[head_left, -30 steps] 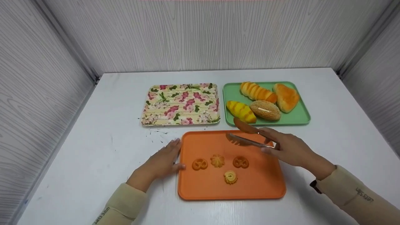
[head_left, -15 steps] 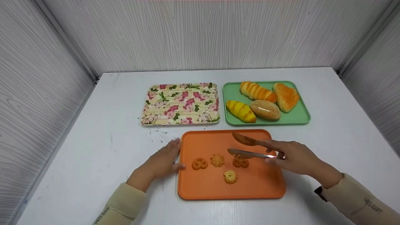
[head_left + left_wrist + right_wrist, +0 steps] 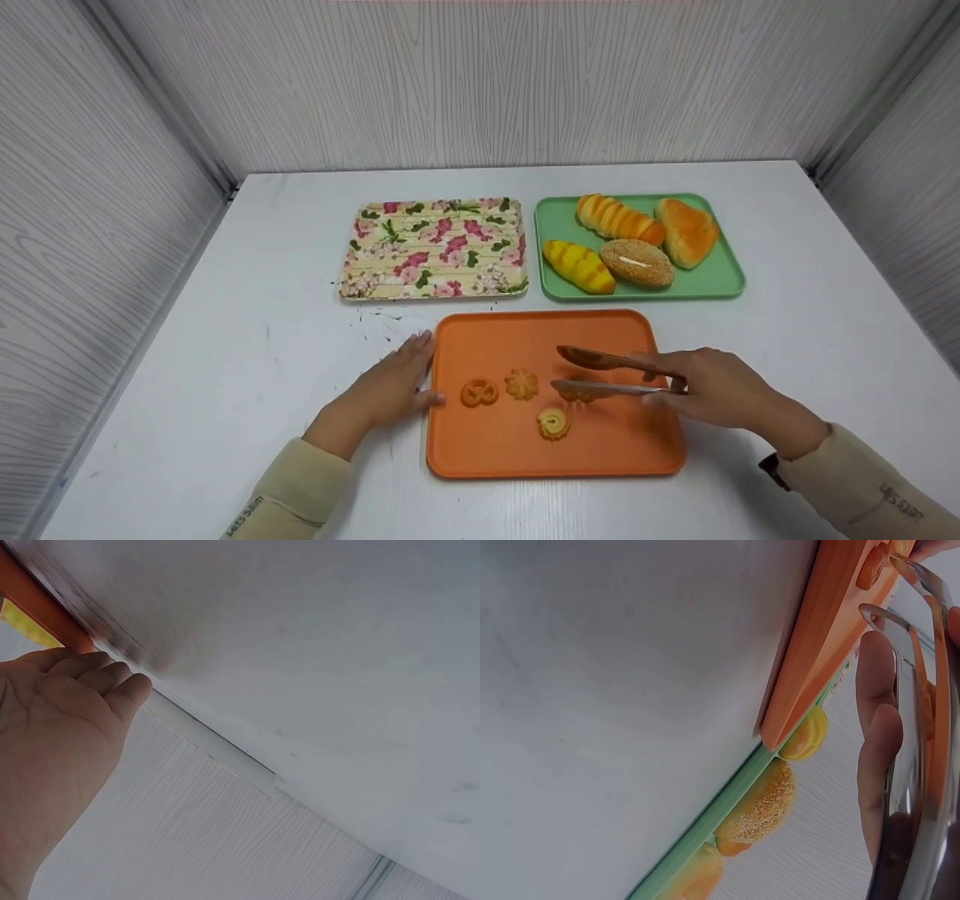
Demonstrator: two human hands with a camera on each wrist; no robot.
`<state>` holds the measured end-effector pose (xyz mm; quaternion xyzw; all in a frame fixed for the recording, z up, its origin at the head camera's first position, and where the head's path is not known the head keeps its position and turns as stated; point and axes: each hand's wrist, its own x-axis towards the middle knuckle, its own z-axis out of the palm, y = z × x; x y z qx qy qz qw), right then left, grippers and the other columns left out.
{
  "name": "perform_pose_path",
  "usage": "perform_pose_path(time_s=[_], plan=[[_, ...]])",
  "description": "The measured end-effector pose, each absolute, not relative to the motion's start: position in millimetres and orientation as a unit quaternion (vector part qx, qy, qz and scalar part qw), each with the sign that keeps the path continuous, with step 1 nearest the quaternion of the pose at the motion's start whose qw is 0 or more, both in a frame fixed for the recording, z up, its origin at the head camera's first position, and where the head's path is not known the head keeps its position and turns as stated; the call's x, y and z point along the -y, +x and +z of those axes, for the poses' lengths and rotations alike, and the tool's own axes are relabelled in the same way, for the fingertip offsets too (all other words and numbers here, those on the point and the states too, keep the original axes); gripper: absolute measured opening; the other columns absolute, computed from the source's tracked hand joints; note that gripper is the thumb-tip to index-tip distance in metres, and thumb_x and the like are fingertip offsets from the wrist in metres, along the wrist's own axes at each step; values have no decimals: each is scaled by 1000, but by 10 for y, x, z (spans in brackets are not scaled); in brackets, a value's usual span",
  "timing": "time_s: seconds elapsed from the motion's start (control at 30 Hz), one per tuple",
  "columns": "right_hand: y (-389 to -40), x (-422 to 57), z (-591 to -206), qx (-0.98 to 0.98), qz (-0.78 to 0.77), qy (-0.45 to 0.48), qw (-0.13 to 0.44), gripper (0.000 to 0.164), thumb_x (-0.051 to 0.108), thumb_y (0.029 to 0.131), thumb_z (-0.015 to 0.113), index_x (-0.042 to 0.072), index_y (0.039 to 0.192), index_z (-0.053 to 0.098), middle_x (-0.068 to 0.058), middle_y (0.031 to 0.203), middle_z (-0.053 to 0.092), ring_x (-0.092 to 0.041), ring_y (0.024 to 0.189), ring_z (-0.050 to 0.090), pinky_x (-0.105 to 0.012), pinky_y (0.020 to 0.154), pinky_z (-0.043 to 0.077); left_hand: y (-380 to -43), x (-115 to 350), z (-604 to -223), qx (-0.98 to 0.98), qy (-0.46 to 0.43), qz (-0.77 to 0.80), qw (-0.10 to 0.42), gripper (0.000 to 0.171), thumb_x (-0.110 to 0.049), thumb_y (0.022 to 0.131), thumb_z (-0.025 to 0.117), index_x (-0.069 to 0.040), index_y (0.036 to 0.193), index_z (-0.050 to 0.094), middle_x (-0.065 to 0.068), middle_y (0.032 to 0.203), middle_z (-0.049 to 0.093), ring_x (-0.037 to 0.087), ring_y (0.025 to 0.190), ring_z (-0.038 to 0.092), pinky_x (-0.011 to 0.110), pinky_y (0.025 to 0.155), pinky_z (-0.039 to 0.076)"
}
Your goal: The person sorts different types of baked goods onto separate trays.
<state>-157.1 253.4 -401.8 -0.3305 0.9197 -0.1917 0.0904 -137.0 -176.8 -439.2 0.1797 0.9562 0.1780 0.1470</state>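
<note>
My right hand (image 3: 724, 390) grips metal tongs (image 3: 619, 361), their two arms spread apart over the orange tray (image 3: 487, 450). The near tong arm overlaps a pretzel-shaped cookie (image 3: 577, 397) and hides much of it; in the right wrist view, one tong tip is right at this cookie (image 3: 871, 568). Left of it lie a flower-shaped cookie (image 3: 522, 385) and a second pretzel-shaped cookie (image 3: 479, 392). A round swirled cookie (image 3: 553, 424) sits nearer the front. My left hand (image 3: 382, 394) rests along the tray's left edge, fingers extended and thumb at the rim.
Behind the orange tray stands a flower-patterned tray (image 3: 442, 251). Beside it, a green tray (image 3: 705, 285) bears a yellow bread (image 3: 579, 267), a sesame bun (image 3: 637, 263), a ridged roll (image 3: 619, 220) and a triangular bread (image 3: 686, 234). Pale panels (image 3: 480, 82) enclose the white table (image 3: 240, 315).
My right hand has brought the tongs down and toward me, from beside the green tray to the right pretzel-shaped cookie. My left hand has stayed at the tray's edge.
</note>
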Motion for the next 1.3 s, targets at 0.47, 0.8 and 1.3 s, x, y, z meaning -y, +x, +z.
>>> perform_pose_path(time_s=[0.47, 0.8, 1.3], plan=[[-1551, -2541, -4027, -919, -174, -345, 77, 48, 40, 86, 69, 27, 132, 60, 19, 86, 63, 0, 61, 47, -23, 53, 40, -1353, 1780, -4397, -956, 184, 180, 138, 86, -46, 91, 59, 1, 151, 18, 13, 157, 17, 28, 143, 13, 45, 113, 17], [-1544, -2522, -3997, -921, -151, -354, 61, 48, 41, 87, 68, 23, 131, 61, 19, 85, 62, 0, 58, 44, -23, 54, 38, -1357, 1782, -4402, -957, 182, 178, 136, 86, -45, 91, 60, 0, 151, 18, 13, 157, 16, 28, 143, 13, 44, 113, 17], [-1692, -2315, -3893, -917, -144, -370, 27, 47, 34, 87, 70, 21, 131, 61, 16, 89, 66, -4, 64, 52, -30, 60, 45, -1378, 1761, -4405, -957, 174, 178, 147, 88, -46, 90, 60, -3, 152, 16, 10, 158, 14, 26, 143, 12, 45, 112, 19]])
